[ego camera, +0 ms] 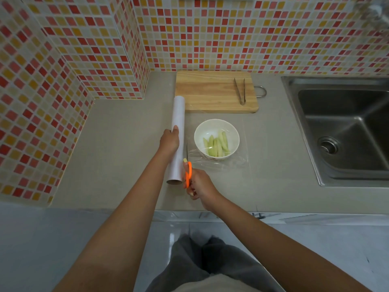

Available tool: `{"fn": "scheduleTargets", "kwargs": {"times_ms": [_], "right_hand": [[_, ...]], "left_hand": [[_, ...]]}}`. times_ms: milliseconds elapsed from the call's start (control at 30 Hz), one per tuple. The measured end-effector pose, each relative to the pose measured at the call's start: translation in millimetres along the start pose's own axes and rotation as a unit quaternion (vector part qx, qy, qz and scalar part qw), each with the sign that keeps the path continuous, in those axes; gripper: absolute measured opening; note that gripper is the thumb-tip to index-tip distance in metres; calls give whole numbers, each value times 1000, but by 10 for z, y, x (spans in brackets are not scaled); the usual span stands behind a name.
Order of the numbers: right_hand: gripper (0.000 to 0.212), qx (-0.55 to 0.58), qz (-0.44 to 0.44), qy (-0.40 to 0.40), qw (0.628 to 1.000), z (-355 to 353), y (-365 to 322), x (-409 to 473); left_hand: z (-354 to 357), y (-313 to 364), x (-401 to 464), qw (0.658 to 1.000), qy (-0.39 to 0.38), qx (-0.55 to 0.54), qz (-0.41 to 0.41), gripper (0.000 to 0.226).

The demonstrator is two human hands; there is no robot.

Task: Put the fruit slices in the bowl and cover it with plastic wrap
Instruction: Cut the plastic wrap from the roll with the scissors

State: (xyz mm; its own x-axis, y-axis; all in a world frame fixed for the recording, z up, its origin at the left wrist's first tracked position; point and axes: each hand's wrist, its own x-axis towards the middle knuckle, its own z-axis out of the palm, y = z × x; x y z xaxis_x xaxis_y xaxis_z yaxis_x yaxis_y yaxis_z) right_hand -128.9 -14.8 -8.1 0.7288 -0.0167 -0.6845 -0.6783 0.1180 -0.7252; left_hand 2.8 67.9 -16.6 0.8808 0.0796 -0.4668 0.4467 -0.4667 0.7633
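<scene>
Fruit slices [216,145] already in white bowl [216,138] on bench [126,131]. Plastic wrap [223,161] draped over bowl: thin, limp, clingy, likely tears or bunches; best handled by edges, kept taut. Left hand [169,142] fingers wrapped round roll [177,140]. Right hand [200,183] fingers closed in scissors [188,169] handles, blades at film beside roll.

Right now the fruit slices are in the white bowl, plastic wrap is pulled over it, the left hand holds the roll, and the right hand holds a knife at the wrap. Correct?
Not quite: the right hand holds orange-handled scissors, not a knife, as the head view shows. The rest stands: the fruit slices lie in the white bowl, plastic wrap stretches over it, and the left hand holds the roll.
</scene>
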Motion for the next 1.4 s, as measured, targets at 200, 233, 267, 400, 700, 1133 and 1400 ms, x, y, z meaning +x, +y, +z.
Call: {"fn": "scheduleTargets", "kwargs": {"times_ms": [200,233,267,400,700,1133,1400], "right_hand": [[46,-6,-21,5,1000,-16,-35,83],[47,-6,-24,5,1000,-16,-45,95],[47,-7,-25,5,1000,-16,-55,108],[45,-10,-26,4,1000,-21,-87,159],[54,-22,-54,6,998,-30,-183,260],[50,-44,-69,2,997,-59,-292,457],[53,-51,-46,23,997,-57,-445,574]], "left_hand": [[4,17,4,1000,-3,1,4,57],[6,13,6,1000,-4,1,7,56],[8,11,7,1000,-4,0,8,56],[3,1,3,1000,-3,-3,8,55],[4,14,-28,1000,1,-20,11,56],[-36,36,-83,999,-4,-41,6,55],[-50,75,-101,999,-4,-45,7,53]]}}
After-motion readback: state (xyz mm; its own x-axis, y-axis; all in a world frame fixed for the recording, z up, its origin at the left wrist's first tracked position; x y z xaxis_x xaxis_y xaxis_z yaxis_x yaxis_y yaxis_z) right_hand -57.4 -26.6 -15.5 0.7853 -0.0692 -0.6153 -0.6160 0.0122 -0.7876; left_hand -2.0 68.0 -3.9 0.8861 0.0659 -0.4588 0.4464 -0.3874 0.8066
